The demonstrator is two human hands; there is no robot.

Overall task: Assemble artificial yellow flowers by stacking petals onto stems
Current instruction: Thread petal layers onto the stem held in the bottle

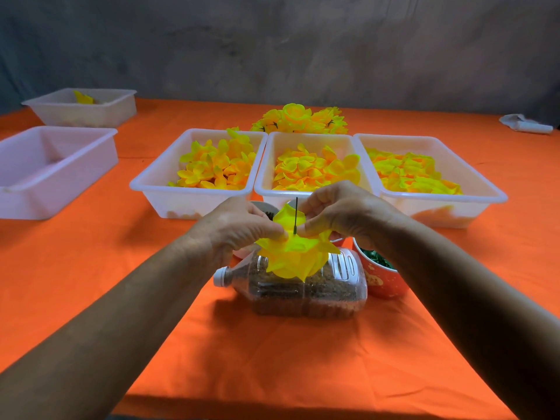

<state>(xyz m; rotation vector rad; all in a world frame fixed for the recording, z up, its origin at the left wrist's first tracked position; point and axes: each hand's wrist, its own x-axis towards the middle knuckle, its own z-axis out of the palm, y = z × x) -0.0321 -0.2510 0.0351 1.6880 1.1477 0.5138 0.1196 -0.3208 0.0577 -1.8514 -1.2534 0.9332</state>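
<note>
A stack of yellow petals (295, 253) hangs in the air at the centre, threaded on a thin dark green stem (295, 215) that sticks up through it. My left hand (239, 228) pinches the petals' left edge. My right hand (339, 212) pinches them just right of the stem. Behind my hands stand three white bins of loose yellow petals: left (145, 184), middle (266, 165) and right (491, 194). A heap of finished yellow flowers (298, 119) lies behind the bins.
A clear plastic bottle (303, 291) with brown filling lies on its side under the flower. A red cup (380, 278) with green pieces stands to its right. Two white bins (54, 168) (81, 109) sit at far left on the orange tablecloth (272, 359). A white object (525, 124) lies far right.
</note>
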